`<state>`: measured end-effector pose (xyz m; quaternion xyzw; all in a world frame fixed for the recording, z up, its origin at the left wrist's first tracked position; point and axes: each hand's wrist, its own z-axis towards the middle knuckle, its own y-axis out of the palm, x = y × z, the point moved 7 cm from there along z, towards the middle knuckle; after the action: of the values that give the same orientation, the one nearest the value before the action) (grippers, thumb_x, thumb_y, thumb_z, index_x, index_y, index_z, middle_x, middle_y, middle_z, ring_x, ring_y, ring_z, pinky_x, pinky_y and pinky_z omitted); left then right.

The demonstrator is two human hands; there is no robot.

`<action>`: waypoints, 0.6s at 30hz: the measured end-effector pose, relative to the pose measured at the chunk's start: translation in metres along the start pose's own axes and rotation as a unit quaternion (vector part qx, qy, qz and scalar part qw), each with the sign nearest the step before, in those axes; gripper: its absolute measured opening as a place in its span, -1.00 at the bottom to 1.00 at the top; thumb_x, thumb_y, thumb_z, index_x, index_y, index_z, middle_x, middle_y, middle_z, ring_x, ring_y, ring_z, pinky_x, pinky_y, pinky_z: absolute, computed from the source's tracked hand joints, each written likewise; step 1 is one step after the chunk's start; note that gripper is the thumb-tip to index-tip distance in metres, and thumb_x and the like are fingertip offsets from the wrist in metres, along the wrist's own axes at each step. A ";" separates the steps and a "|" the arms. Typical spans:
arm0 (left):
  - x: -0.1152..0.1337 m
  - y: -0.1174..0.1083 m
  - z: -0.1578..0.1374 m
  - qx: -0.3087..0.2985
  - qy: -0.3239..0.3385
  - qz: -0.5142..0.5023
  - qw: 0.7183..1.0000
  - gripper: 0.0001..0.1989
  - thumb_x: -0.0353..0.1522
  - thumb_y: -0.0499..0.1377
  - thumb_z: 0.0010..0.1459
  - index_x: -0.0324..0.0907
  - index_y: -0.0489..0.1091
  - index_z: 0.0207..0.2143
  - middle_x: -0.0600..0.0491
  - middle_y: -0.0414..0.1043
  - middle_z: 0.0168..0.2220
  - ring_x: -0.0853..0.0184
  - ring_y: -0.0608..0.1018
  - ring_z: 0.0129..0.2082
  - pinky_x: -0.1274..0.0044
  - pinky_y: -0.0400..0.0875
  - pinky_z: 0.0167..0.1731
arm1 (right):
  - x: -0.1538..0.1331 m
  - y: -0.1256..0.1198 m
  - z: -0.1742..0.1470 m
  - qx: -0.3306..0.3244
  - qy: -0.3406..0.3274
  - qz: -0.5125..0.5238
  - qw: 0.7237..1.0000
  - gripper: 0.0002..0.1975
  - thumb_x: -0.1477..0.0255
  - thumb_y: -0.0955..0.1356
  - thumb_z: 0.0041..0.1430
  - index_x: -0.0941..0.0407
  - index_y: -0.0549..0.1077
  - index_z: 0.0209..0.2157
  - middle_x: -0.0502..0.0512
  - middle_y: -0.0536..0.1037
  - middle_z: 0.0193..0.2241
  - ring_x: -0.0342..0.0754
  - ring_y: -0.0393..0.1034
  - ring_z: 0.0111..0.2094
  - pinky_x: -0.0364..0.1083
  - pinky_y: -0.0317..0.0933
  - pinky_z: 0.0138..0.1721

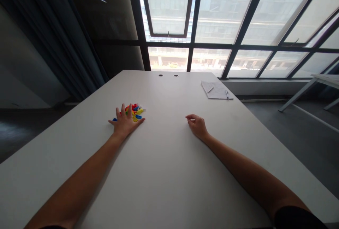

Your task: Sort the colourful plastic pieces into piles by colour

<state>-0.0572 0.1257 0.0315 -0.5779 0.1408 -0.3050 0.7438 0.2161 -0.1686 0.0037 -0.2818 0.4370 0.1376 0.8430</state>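
A small heap of toy building bricks [139, 111] in red, yellow, blue and green lies left of the table's middle. Over the near side of that heap my left hand [124, 124] is spread wide, its fingers apart, hiding part of the bricks. I cannot make out whether the palm presses on them. Farther right, my right hand [197, 125] rests on the bare tabletop, away from the bricks. Its fingers are curled in and pressed together, and whatever may be between them does not show.
The white table [164, 172] runs away from me towards the windows. Sheets of paper [215, 93] lie at its far right, with a pen [210, 90] and another pen [227, 95] on them. Two round dark holes sit near the far edge. Another table [327, 80] stands off to the right.
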 end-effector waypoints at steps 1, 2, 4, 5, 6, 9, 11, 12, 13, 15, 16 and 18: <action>0.000 0.001 0.002 0.000 0.004 -0.004 1.000 0.12 0.32 0.08 0.16 -0.04 -0.20 0.55 -0.27 -0.30 0.55 -0.41 -0.14 0.47 -0.43 -0.06 0.16 | 0.000 0.000 0.000 0.000 -0.001 0.001 1.000 -0.77 0.38 0.33 0.20 0.08 0.65 -0.26 0.09 0.72 -0.28 -0.01 0.61 -0.33 -0.01 0.57 -0.21; 0.001 0.002 0.003 0.006 0.010 -0.006 1.000 0.12 0.30 0.10 0.17 -0.03 -0.22 0.55 -0.28 -0.29 0.55 -0.38 -0.14 0.47 -0.40 -0.04 0.18 | -0.001 0.000 0.000 -0.001 -0.002 0.001 1.000 -0.77 0.38 0.33 0.19 0.07 0.65 -0.26 0.09 0.72 -0.27 -0.01 0.61 -0.33 -0.01 0.57 -0.21; 0.003 0.001 0.005 0.017 0.026 -0.004 1.000 0.12 0.27 0.14 0.18 -0.02 -0.23 0.56 -0.28 -0.26 0.54 -0.35 -0.13 0.48 -0.37 -0.04 0.21 | -0.001 0.000 0.000 -0.004 -0.002 0.002 1.000 -0.77 0.38 0.33 0.19 0.07 0.65 -0.26 0.08 0.72 -0.27 -0.02 0.61 -0.33 -0.01 0.57 -0.21; 0.003 0.000 0.005 0.021 0.031 -0.002 0.999 0.12 0.26 0.15 0.17 -0.02 -0.23 0.56 -0.28 -0.25 0.54 -0.34 -0.12 0.48 -0.36 -0.05 0.22 | 0.000 0.001 0.000 -0.006 -0.002 0.002 1.000 -0.77 0.37 0.33 0.19 0.07 0.65 -0.26 0.08 0.72 -0.26 -0.02 0.61 -0.33 -0.01 0.56 -0.21; 0.004 0.000 0.005 0.023 0.035 -0.002 0.999 0.12 0.26 0.17 0.17 -0.01 -0.22 0.55 -0.28 -0.24 0.54 -0.34 -0.11 0.48 -0.35 -0.05 0.23 | 0.000 0.001 0.000 -0.007 0.000 0.000 1.000 -0.77 0.37 0.33 0.19 0.07 0.65 -0.26 0.08 0.72 -0.26 -0.02 0.61 -0.34 -0.02 0.56 -0.21; 0.003 0.000 0.004 0.025 0.040 -0.009 0.999 0.12 0.25 0.19 0.16 -0.03 -0.19 0.55 -0.29 -0.22 0.54 -0.31 -0.10 0.49 -0.30 0.00 0.25 | 0.001 0.000 0.001 -0.006 0.002 -0.011 1.000 -0.76 0.39 0.32 0.19 0.07 0.65 -0.26 0.10 0.72 -0.26 0.01 0.61 -0.30 0.01 0.54 -0.18; 0.004 0.000 0.004 0.027 0.047 -0.015 0.998 0.09 0.22 0.19 0.18 -0.07 -0.16 0.54 -0.30 -0.20 0.53 -0.28 -0.09 0.49 -0.24 0.03 0.28 | 0.000 -0.003 0.001 0.000 -0.003 -0.033 0.999 -0.74 0.40 0.32 0.18 0.08 0.66 -0.23 0.11 0.72 -0.25 0.03 0.60 -0.30 0.04 0.51 -0.10; 0.004 0.001 0.004 0.030 0.055 -0.016 0.998 0.08 0.21 0.19 0.19 -0.09 -0.14 0.54 -0.31 -0.19 0.53 -0.27 -0.08 0.49 -0.21 0.02 0.30 | 0.000 -0.005 0.001 0.004 -0.005 -0.048 0.999 -0.74 0.41 0.32 0.18 0.08 0.66 -0.22 0.11 0.72 -0.25 0.03 0.59 -0.31 0.06 0.49 -0.07; 0.005 0.001 0.005 0.036 0.065 -0.014 0.997 0.06 0.19 0.19 0.20 -0.11 -0.12 0.53 -0.32 -0.17 0.52 -0.25 -0.08 0.50 -0.18 -0.01 0.33 | 0.000 -0.007 0.001 0.010 -0.004 -0.064 0.998 -0.73 0.41 0.32 0.18 0.08 0.66 -0.20 0.11 0.72 -0.24 0.03 0.57 -0.34 0.07 0.47 -0.04; 0.007 0.000 0.006 0.052 0.092 -0.006 0.994 0.03 0.18 0.17 0.22 -0.15 -0.07 0.52 -0.32 -0.13 0.51 -0.23 -0.06 0.50 -0.13 -0.09 0.37 | 0.002 -0.009 0.002 0.017 0.006 -0.088 0.996 -0.72 0.41 0.33 0.18 0.07 0.66 -0.16 0.10 0.72 -0.23 0.02 0.55 -0.37 0.09 0.45 0.00; 0.008 0.000 0.006 0.061 0.107 -0.004 0.992 0.00 0.17 0.17 0.23 -0.16 -0.04 0.51 -0.32 -0.11 0.51 -0.22 -0.05 0.50 -0.10 -0.14 0.40 | 0.003 -0.010 0.002 0.016 0.012 -0.095 0.995 -0.71 0.41 0.33 0.17 0.07 0.66 -0.15 0.10 0.72 -0.21 0.02 0.54 -0.37 0.09 0.44 0.01; 0.011 -0.003 0.005 0.078 0.136 -0.004 0.988 -0.07 0.14 0.15 0.26 -0.15 0.01 0.49 -0.29 -0.09 0.51 -0.19 -0.02 0.50 -0.04 -0.18 0.42 | 0.006 -0.008 0.004 0.005 0.021 -0.098 0.995 -0.71 0.42 0.34 0.16 0.05 0.66 -0.14 0.09 0.72 -0.19 0.03 0.56 -0.33 0.09 0.44 0.02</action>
<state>-0.0465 0.1223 0.0377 -0.4720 0.2143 -0.3933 0.7594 0.2256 -0.1727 0.0031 -0.3218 0.4254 0.0464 0.8446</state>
